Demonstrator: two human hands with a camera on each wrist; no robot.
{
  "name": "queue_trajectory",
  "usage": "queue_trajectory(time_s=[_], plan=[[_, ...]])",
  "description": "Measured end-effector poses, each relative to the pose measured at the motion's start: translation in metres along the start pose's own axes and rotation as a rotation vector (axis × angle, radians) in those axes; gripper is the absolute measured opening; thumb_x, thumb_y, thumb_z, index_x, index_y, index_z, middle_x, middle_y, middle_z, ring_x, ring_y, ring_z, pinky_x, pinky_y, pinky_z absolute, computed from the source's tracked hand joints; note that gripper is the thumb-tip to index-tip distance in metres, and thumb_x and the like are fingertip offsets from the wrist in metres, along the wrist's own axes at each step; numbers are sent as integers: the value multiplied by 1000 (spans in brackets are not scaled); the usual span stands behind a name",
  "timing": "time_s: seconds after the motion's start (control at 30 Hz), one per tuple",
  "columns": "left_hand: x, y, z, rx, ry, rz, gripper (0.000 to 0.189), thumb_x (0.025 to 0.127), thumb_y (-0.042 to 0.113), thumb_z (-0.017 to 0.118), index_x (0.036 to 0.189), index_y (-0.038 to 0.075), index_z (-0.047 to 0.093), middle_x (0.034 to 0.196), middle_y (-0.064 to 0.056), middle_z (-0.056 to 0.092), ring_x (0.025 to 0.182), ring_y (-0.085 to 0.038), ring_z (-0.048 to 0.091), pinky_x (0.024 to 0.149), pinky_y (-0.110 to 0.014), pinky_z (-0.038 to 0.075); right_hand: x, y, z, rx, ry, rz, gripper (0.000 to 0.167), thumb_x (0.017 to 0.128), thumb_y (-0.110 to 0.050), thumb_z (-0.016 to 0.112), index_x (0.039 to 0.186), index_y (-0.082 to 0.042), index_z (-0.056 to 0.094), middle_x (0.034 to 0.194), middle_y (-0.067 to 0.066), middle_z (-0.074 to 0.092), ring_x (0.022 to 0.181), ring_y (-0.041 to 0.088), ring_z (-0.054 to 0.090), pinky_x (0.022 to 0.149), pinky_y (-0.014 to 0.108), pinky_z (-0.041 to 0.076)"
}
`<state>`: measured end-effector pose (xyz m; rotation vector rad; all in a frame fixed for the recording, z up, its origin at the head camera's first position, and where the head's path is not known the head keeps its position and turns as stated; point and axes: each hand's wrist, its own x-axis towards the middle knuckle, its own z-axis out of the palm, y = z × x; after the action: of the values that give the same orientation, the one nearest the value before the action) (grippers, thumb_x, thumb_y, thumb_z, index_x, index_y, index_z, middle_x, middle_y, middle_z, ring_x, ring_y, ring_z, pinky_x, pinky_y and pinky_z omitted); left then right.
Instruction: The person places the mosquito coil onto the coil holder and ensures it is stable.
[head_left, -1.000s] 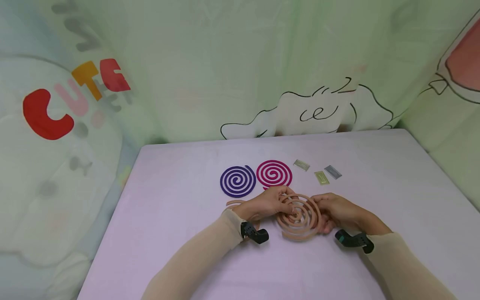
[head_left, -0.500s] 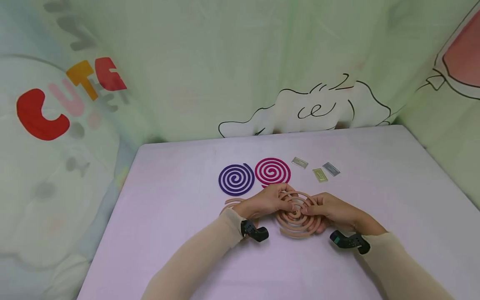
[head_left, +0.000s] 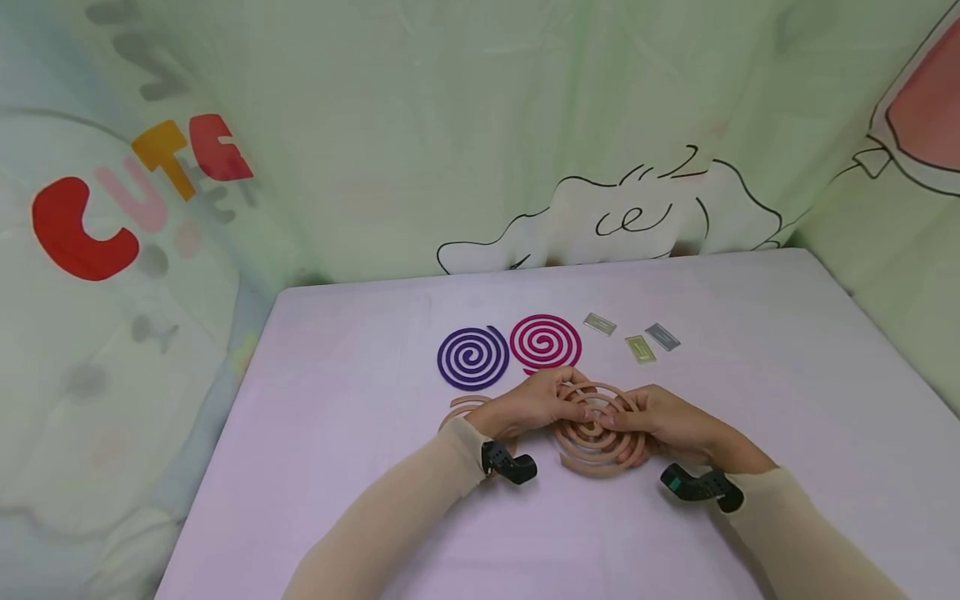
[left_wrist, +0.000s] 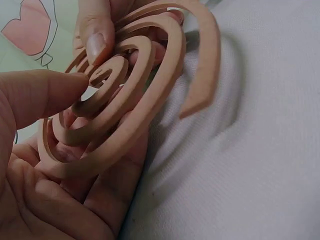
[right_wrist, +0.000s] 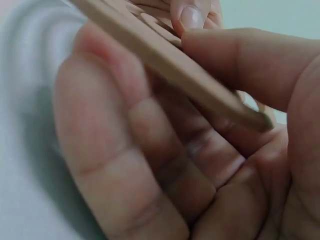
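Observation:
A tan mosquito coil point(head_left: 596, 468) is held between both hands, tilted above the table. My left hand point(head_left: 536, 404) pinches it from the left, thumb on top near the spiral's centre and fingers beneath. From the right, my right hand point(head_left: 671, 423) grips the same coil, its thumb beside the left thumb. In the left wrist view the coil point(left_wrist: 165, 82) shows its free outer end hanging over the cloth. Seen from the right wrist, the coil's edge point(right_wrist: 165, 70) crosses above the curled fingers point(right_wrist: 100, 135). Another tan coil point(head_left: 471, 402) lies mostly hidden under the left wrist.
A purple coil point(head_left: 472, 358) and a magenta coil point(head_left: 545, 342) lie flat beyond the hands. Three small metal stands, one silver point(head_left: 600, 323), one gold point(head_left: 641, 349) and one grey point(head_left: 663, 337), lie behind the right hand. Printed curtains point(head_left: 420, 150) rise behind the table point(head_left: 330, 400).
My right thumb has come over the top of the tan coil near its centre, beside the left thumb. The left hand keeps its hold; the view has shifted slightly.

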<state>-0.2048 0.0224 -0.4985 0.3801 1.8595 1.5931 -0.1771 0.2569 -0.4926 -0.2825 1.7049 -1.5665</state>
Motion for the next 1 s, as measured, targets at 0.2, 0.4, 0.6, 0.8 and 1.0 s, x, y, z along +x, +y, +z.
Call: queue_trajectory(time_s=[0.2,0.4,0.6,0.8,1.0], plan=[[-1,1,1,-4,-22,-10,30,92,-2,76,119,2,64,81,0,70,72,-6,67,69,-18,54,-6,1,1,13,1,-20,27,109,-17,56,102,8,60,80,9,75,72,15,75,69,34,64],[-2,2,0,-4,-37,-13,29,91,-1,77,118,2,64,80,0,70,72,-7,66,67,-18,53,-10,5,1,32,-16,-59,23,109,-13,55,103,10,59,82,13,76,72,18,76,68,35,64],[-3,1,0,-40,-65,2,25,93,-3,72,117,-1,63,80,-1,72,71,-10,68,66,-20,54,-12,5,1,46,-16,-54,24,109,-11,54,106,12,59,84,13,76,73,19,77,69,37,64],[-1,2,-1,41,-20,19,21,99,6,64,120,3,65,90,2,69,77,-6,62,69,-19,51,-14,8,-1,48,-13,-58,26,109,-12,54,111,13,60,85,14,77,74,20,77,71,38,64],[3,3,-2,156,36,129,27,102,1,50,121,3,68,101,-1,71,85,-5,61,75,-18,51,-16,10,-4,72,-30,-86,22,109,-10,53,113,10,60,86,11,76,73,16,76,67,33,63]])
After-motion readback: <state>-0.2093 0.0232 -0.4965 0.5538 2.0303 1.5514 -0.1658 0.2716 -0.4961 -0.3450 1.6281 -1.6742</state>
